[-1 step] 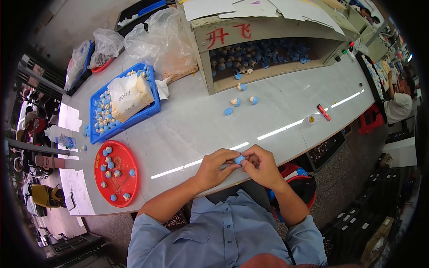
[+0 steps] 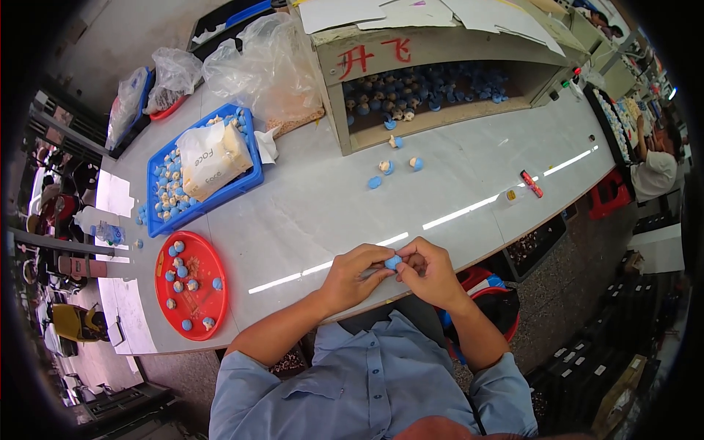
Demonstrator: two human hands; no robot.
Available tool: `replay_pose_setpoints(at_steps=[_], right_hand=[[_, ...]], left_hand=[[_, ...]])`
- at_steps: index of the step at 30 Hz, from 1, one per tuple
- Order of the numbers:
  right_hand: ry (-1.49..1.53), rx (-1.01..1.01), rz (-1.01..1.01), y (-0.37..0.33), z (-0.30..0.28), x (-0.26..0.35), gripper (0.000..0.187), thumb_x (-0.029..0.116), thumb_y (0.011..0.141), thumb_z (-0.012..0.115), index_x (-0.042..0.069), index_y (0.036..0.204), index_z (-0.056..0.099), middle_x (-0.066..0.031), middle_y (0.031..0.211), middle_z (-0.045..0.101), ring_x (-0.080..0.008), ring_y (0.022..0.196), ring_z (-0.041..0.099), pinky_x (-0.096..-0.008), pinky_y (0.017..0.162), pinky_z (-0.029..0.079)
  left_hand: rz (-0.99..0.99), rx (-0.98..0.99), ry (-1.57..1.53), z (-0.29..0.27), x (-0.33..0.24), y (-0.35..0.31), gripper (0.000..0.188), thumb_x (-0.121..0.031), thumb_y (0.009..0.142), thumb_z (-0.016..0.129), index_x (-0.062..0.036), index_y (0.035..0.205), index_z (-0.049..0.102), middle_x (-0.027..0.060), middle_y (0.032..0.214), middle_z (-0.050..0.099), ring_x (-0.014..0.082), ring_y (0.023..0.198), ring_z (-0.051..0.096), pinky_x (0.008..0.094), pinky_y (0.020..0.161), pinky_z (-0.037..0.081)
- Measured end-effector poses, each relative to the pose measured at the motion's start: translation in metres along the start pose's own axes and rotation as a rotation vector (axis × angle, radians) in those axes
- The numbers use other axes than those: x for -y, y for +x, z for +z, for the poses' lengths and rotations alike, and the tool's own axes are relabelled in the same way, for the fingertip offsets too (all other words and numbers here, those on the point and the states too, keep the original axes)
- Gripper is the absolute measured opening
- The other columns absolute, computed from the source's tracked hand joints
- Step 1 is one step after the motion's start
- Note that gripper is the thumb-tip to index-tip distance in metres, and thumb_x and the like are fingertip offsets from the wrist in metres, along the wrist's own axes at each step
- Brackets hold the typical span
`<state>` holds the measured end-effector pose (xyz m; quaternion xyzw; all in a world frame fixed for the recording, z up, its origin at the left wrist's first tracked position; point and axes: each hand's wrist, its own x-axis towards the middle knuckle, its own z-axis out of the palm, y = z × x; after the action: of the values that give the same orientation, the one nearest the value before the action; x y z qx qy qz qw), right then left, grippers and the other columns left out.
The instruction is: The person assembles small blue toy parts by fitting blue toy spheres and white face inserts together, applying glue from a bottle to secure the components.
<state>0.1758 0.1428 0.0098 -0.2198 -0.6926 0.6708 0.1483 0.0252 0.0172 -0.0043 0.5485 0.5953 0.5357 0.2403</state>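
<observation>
Close to the table's front edge, my left hand point(image 2: 356, 277) and my right hand point(image 2: 431, 273) meet around one small blue piece point(image 2: 393, 262). Fingertips of both hands pinch it from either side. My fingers hide much of it, so its full shape does not show. Beyond my hands lie several small blue-and-cream figure heads point(image 2: 416, 164) and a blue piece point(image 2: 375, 182). On the left, a round red tray point(image 2: 192, 326) holds several more such heads, spread apart.
A blue basket point(image 2: 257, 177) holds many heads and a paper-wrapped packet point(image 2: 213, 160). At the back, an open-fronted cabinet point(image 2: 335, 121) contains a heap of pieces. A red tube point(image 2: 532, 185) and small jar point(image 2: 510, 196) are at right. Another person point(image 2: 653, 176) sits at far right.
</observation>
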Motion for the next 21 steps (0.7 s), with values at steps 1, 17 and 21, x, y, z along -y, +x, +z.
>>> replay_pose_setpoints(at_steps=[1, 17, 21], right_hand=[[0.003, -0.005, 0.000, 0.000, 0.001, 0.001, 0.012, -0.005, 0.086, 0.060, -0.003, 0.096, 0.054, -0.0081, 0.081, 0.065, -0.0092, 0.068, 0.064, -0.0221, 0.063, 0.052], [-0.150, -0.092, -0.146, 0.004, 0.007, 0.000, 0.014, -0.003, 0.077, 0.067, -0.003, 0.087, 0.057, -0.0098, 0.077, 0.064, -0.0098, 0.068, 0.065, -0.0234, 0.059, 0.053], [0.068, -0.132, -0.164, 0.003, 0.013, -0.002, 0.014, -0.003, 0.084, 0.067, -0.003, 0.095, 0.058, -0.0099, 0.085, 0.065, -0.0107, 0.076, 0.065, -0.0231, 0.067, 0.053]], left_hand=[[0.000, 0.006, 0.000, 0.001, 0.000, 0.000, 0.034, 0.002, 0.079, 0.072, -0.0005, 0.111, 0.062, 0.0141, 0.106, 0.065, 0.0244, 0.091, 0.068, 0.0308, 0.078, 0.058], [0.037, -0.001, -0.001, -0.003, -0.002, 0.000, 0.034, 0.006, 0.078, 0.071, -0.0001, 0.109, 0.061, 0.0154, 0.109, 0.063, 0.0263, 0.097, 0.067, 0.0309, 0.081, 0.058], [-0.178, -0.035, -0.391, 0.001, 0.006, -0.002, 0.030, 0.009, 0.083, 0.065, 0.0017, 0.112, 0.057, 0.0152, 0.121, 0.056, 0.0250, 0.110, 0.061, 0.0343, 0.092, 0.055]])
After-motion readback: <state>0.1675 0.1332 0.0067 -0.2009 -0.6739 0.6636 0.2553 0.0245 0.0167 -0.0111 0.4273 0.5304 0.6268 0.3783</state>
